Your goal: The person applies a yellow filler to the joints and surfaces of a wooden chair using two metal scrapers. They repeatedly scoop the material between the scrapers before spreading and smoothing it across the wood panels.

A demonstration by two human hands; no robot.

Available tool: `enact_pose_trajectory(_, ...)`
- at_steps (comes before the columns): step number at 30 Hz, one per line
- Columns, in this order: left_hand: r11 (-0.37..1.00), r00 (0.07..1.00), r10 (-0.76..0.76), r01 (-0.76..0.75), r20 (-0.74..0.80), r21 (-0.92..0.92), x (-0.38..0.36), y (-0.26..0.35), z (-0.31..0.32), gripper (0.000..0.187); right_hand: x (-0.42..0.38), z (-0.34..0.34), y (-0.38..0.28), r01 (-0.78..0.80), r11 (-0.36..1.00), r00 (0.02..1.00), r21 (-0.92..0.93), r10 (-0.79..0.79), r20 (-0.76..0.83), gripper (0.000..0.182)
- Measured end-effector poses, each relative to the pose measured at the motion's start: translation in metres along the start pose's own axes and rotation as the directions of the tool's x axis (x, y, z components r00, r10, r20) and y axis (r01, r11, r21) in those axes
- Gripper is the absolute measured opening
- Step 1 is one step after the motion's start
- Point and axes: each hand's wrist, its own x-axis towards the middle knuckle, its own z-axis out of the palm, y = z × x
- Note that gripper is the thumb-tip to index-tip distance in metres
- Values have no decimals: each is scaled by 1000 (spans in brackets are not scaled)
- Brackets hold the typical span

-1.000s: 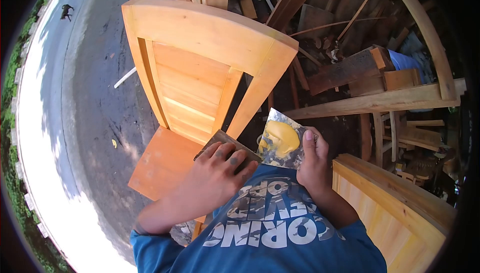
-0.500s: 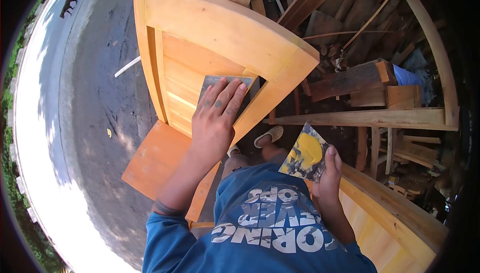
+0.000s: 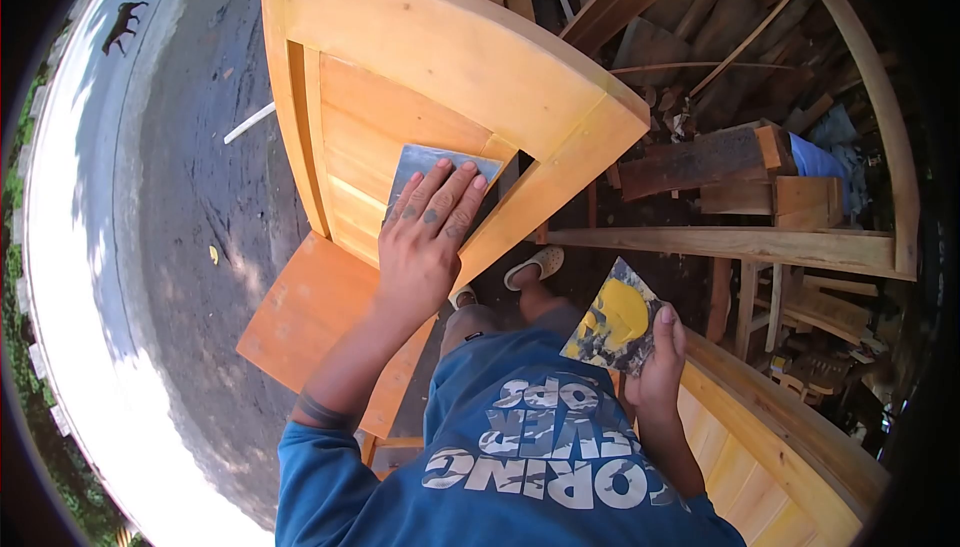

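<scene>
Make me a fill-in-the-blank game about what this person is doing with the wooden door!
1. The left hand presses a flat metal scraper against the wooden ____.
2. The right hand holds a plate with a blob of ____ putty.
3. The person's shirt is ____.
4. A sandal shows on the person's ____.

Missing words: door; yellow; blue; foot
</scene>
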Motion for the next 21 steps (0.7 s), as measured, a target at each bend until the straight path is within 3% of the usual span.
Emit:
enact_pose_trajectory(3, 999, 999, -32, 31, -16, -23, 26, 7, -12, 54, -1, -3, 5, -34, 999, 999, 2, 34, 5, 27)
enact_pose_trajectory(7, 998, 998, 48, -47, -29, 37, 27, 13, 8, 53, -1, 1, 2, -39, 999, 999, -5, 39, 3, 28)
enact_pose_trajectory(8, 997, 996, 74, -76, 44, 31, 19, 10, 5, 55, -2, 3, 3, -33, 999, 999, -5, 33, 1, 28)
enact_pose_trajectory(11, 999, 999, 31, -31, 26, -25, 12, 5, 0, 56, 0, 1, 5, 4, 1000, 1000, -8, -4, 2, 29)
enact_pose_trajectory(16, 994, 990, 105, -100, -97, 50, 12, -7, 35, 51, -1, 1, 3, -35, 999, 999, -9, 35, -20, 28)
enact_pose_trajectory(19, 985, 984, 161, -157, -71, 67, -6, -16, 45, 48, 0, 2, 3, -31, 1000, 999, -1, 32, 5, 28)
enact_pose_trajectory(21, 992, 993, 120, -120, -9, 31, -21, -15, 35, 47, -1, 1, 2, -30, 1000, 999, -4, 30, 21, 28)
